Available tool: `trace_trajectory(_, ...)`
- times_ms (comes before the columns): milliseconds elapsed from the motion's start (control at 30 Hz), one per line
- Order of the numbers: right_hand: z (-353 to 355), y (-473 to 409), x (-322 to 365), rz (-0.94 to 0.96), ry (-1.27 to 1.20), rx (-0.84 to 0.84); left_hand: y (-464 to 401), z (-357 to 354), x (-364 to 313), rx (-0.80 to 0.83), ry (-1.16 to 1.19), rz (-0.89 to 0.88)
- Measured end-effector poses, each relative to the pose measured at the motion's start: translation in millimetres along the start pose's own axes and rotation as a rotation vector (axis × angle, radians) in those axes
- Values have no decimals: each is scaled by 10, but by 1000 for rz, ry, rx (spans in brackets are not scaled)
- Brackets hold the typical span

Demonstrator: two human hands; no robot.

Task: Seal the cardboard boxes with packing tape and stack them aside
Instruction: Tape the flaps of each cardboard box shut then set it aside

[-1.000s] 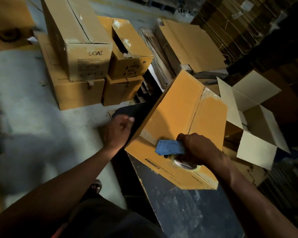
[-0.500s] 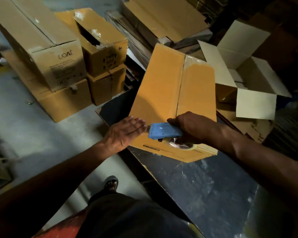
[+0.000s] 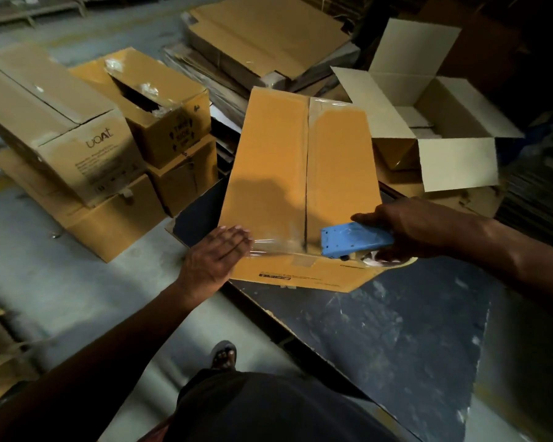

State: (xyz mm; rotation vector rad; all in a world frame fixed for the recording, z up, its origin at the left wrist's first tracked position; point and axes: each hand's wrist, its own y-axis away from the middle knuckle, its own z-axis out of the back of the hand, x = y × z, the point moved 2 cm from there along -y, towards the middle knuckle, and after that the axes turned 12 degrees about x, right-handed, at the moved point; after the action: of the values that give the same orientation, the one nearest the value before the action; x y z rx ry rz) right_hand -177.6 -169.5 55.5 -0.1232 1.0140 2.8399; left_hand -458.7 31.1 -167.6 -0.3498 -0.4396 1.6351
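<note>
Dark table (image 3: pixel 396 330) carries closed box (image 3: pixel 288 173). Left hand (image 3: pixel 216 258), fingers flat, pins tape (image 3: pixel 270 245) at near-left edge. Right hand (image 3: pixel 415 229) grips blue dispenser (image 3: pixel 355 239), tape stretched across seam.

Centre frame: orange-tan cardboard box (image 3: pixel 300 173), black print along near edge. Tape dispenser (image 3: pixel 355 239) light blue; tape (image 3: pixel 268 245) clear. Table (image 3: pixel 396 330) dark, whitish scuffs. Upper right: open box (image 3: pixel 457 162) pale cream.

head camera looks steeply down, near worktable (image 3: pixel 396 330).
</note>
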Motion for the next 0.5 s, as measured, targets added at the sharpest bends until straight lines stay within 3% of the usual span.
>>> trace_trajectory(233, -357, 243, -339, -94, -108, 36, -40, 69, -20, 63, 42, 14)
trace_trajectory(500, -417, 108, -127, -74, 28, -27, -85, 159, 55, 128, 130, -34)
